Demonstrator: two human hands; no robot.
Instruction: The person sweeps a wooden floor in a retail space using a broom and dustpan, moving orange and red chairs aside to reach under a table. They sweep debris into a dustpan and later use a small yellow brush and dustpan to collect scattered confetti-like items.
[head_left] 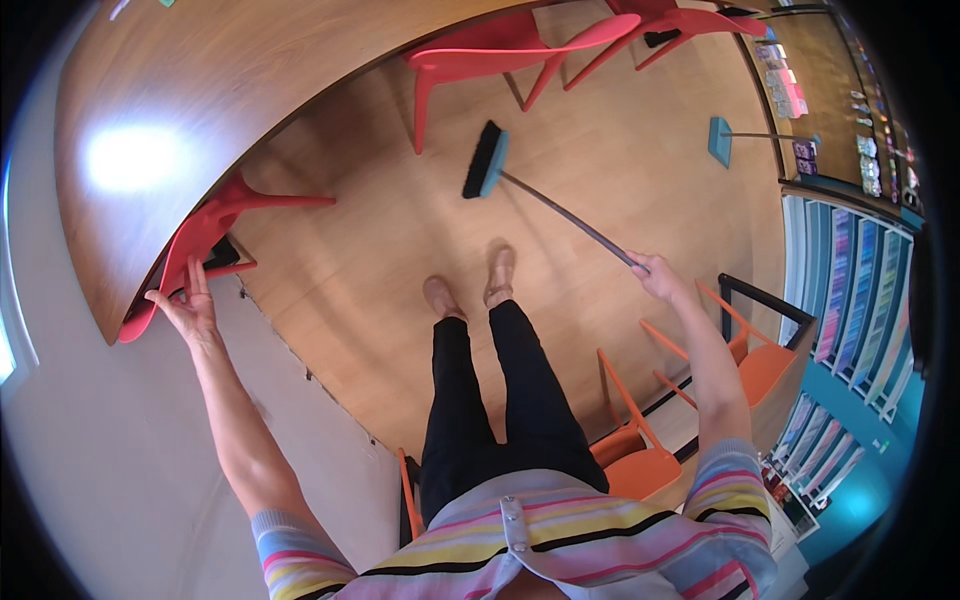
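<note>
"Quick pass, head cam. Hands?"

"From my end, the right hand (657, 277) is curled round the upper end of the broom (488, 163). The left hand (194, 305) is splayed, thumb apart, at the back of the red chair (200, 232). It looks like contact, but I can't tell how firm."

"What could go wrong?"

"Chair first: it's tucked against the table (250, 60), so a hard shove from that flat hand could knock it on the edge or skid it. Then the broom: one-handed on a long handle, so a loose wrist could swing the head into the feet or the far chairs (490, 50). A backward pull of the right elbow might catch the orange chair (765, 370) just beside that forearm."

"Where's everything, by hand?"

"Broom head's ahead and left of the right hand, sideways between both hands, beyond the feet. Red chair's right at the left fingers, running ahead of them. Dustpan (719, 142) is ahead and a bit right of the right hand, well apart from it."
</note>
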